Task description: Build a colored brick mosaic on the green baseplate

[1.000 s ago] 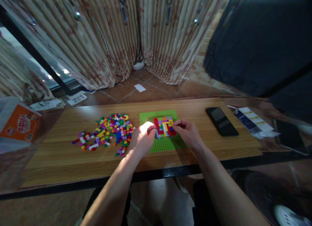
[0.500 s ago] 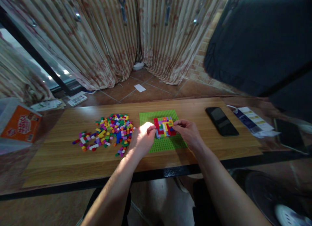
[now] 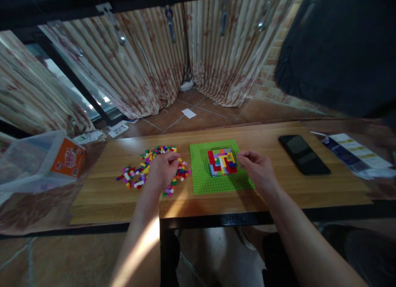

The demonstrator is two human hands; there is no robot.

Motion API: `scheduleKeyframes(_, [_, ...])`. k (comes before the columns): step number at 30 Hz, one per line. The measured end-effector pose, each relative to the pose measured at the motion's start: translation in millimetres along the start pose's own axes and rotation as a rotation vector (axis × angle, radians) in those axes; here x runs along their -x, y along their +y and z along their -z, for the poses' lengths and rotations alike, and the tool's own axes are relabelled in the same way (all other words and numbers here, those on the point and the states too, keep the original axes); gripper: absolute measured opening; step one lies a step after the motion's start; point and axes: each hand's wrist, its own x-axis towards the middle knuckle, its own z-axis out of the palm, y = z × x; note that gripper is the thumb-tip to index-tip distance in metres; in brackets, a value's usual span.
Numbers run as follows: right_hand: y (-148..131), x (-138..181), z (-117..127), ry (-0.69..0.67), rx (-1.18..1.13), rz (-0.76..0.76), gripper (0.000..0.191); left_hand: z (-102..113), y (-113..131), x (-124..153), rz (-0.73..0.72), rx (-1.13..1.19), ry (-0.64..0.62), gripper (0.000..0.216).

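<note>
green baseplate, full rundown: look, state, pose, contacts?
The green baseplate is a flat, square, bright lime sheet, plastic by its look, with a studded top. It lies flat on the wooden table, between the loose brick pile and the black phone. A compact multicoloured brick block sits on its far right part. The right hand hovers at its right edge; contact unclear. The left hand is off it, over the pile.

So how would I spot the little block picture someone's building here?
Find the wooden table, then the bright green studded baseplate at its middle. The small multicoloured brick panel sits on it beside the right hand; unlike the loose bricks to the left, its pieces are joined flat.
</note>
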Motion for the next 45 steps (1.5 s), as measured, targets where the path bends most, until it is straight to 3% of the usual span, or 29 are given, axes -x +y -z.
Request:
scheduleKeyframes(5, [2.4, -0.1, -1.0, 0.008, 0.109, 0.072, 0.019, 7.4, -1.3, 4.1, 0.019, -0.199, -0.057, 0.026])
scheduleKeyframes(15, [5.6, 2.9, -4.4, -0.001, 0.215, 0.133, 0.021, -22.0, 18.2, 6.2, -0.044, -0.464, -0.047, 0.021])
scheduleKeyframes(21, [7.7, 2.0, -2.0, -0.014, 0.228, 0.148, 0.021, -27.7, 19.6, 3.6, -0.055, -0.542, -0.04, 0.021])
scheduleKeyframes(27, [8.2, -0.9, 0.0, -0.003, 0.228, 0.164, 0.019, -27.9, 26.9, 2.5, -0.121, -0.306, -0.04, 0.017])
scheduleKeyframes(32, [9.0, -2.1, -1.4, -0.018, 0.224, 0.166, 0.019, -43.3, 47.5, 15.3, -0.262, -0.065, -0.089, 0.014])
scheduleKeyframes(36, [7.8, -0.9, -3.1, -0.047, 0.2, 0.142, 0.021, -60.2, 55.9, 20.4, -0.353, -0.048, -0.089, 0.013])
scheduleKeyframes(45, [6.5, 1.1, -1.6, -0.062, 0.198, 0.142, 0.019, -71.7, 64.2, 15.5, -0.312, -0.109, -0.068, 0.01])
